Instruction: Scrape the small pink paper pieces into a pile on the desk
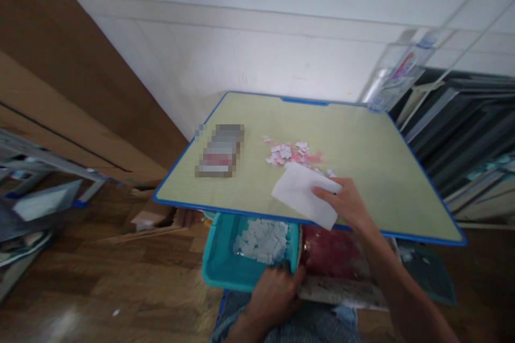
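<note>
My right hand [341,201] pinches a white sheet of paper [303,190] by its right side, thumb on top. The sheet lies tilted over the near part of the folding table [354,139], its lower corner past the blue edge. Just beyond it is a loose pile of small white paper pieces [284,153] on a pinkish-red stain. Below the table, my left hand [277,289] is closed over the near right rim of a teal plastic basin [225,273]. Many small white pieces [263,240] lie inside that basin. My left fingertips are partly hidden.
A blurred-out rectangular object [221,153] rests on the table's left side. At the back right corner stands a clear plastic bottle [402,75]. A red-stained container [333,252] sits right of the basin. Dark flat panels [462,112] lean at the right; cardboard [80,96] stands left.
</note>
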Tool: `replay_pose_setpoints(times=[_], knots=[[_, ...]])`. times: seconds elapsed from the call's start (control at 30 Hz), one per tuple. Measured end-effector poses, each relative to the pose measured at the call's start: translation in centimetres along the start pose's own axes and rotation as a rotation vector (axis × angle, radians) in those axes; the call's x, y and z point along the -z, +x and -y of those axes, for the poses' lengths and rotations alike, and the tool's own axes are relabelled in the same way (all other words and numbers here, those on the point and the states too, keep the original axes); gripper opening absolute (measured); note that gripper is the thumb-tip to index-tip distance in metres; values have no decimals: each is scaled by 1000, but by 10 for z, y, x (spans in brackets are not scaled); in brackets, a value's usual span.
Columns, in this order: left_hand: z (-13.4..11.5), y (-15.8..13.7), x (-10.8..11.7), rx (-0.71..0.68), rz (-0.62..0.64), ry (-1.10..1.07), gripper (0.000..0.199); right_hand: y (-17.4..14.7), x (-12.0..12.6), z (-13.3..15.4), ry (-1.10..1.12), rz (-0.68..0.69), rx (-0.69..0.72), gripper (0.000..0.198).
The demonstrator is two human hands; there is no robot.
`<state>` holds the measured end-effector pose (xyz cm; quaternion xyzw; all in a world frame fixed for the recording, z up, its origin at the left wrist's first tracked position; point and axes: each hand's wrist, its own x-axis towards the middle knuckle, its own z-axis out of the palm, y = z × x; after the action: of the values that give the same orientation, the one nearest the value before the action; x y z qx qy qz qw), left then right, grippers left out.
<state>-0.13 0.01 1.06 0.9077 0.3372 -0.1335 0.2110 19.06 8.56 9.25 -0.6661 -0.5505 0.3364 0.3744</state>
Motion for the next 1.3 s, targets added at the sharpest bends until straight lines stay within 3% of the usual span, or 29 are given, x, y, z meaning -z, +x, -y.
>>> replay_pose_setpoints(times=[0.17, 0.33, 0.5, 0.63, 0.8, 1.0, 1.17, 1.3], knots=[[0, 0, 0, -5, 1, -2, 32, -11, 47, -24, 32, -87, -150, 31], [0, 1, -1, 10, 18, -3, 30, -14, 75, -47, 67, -218, -188, 32], [-1, 0, -2, 20, 9, 2, 31, -13, 99, -51, 239, -364, -149, 30], [0, 0, -4, 4, -52, 11, 31, -21, 125, -51, 149, -512, -164, 28], [0, 1, -6, 1, -69, 10, 33, -35, 133, -46, -41, -307, -167, 30], [1, 1, -7, 15, -56, 10, 31, -35, 118, -22, -278, -169, -99, 35], [0, 0, -5, 16, -38, -8, 29, -30, 104, -3, -291, 12, 34, 34], [0, 1, -6, 25, -16, -4, 32, -31, 97, 2, -304, -98, 76, 32]])
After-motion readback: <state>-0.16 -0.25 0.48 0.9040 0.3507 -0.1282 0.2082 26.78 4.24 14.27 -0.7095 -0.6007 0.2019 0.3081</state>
